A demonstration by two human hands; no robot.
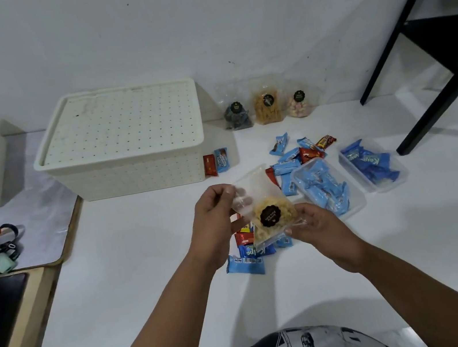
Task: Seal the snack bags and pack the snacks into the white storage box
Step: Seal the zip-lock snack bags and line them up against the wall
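Head view: left hand [213, 215] and right hand [317, 222] fingers grip the snack bag [264, 212] (tilted); an unsealed top may spill.

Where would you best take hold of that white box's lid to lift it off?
Probably the overhanging rim of the lid, one hand on each short end, from the sides. The top is flat and perforated with no handle showing, and the rim juts past the white storage box, giving fingers an edge to hook under.

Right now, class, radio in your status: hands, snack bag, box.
Left hand pinching bag top, right hand at its lower corner. Clear snack bag held over table. White storage box lid on, blocks packing.
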